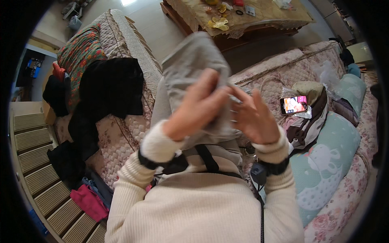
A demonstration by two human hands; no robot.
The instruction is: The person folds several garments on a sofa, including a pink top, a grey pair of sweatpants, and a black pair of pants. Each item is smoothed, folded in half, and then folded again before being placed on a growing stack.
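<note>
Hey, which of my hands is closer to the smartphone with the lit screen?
Your right hand. It's just left of the smartphone, not touching it; your left hand is farther left, against the grey garment.

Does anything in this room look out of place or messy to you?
Mostly untidiness: yellow peel lies loose on the cloth-covered table, and a black garment sprawls across the quilted seat. A lit phone sits oddly among rumpled clothes. The grey cloth is motion-blurred, but I see no clear damage.
</note>
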